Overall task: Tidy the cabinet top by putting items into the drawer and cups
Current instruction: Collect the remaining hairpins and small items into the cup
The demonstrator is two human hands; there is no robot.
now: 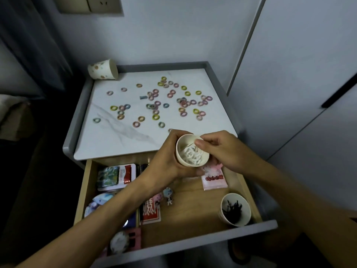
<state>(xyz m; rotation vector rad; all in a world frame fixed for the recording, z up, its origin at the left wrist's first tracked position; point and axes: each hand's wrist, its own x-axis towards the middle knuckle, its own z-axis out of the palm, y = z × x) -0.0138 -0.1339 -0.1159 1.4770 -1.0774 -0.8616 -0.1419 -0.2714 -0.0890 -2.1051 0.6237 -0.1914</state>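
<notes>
My left hand (170, 161) grips a white paper cup (188, 161) holding small white items, above the back edge of the open drawer (193, 246). My right hand (218, 149) is at the cup's rim, its thumb and fingers pinched over the opening; what they pinch is too small to tell. Several small coloured hair rings (154, 105) lie scattered over the white marble cabinet top (108, 138). A second cup (234, 209) with dark hairpins stands in the drawer's right front corner. A patterned cup (102, 70) lies on its side at the top's back left corner.
The drawer holds a tin box (116, 176), a pink packet (214, 180), a red card pack (149, 211), small figure charms (168, 196) and a round watch-like item (119, 242). A raised grey rim borders the cabinet top. A white wardrobe stands to the right.
</notes>
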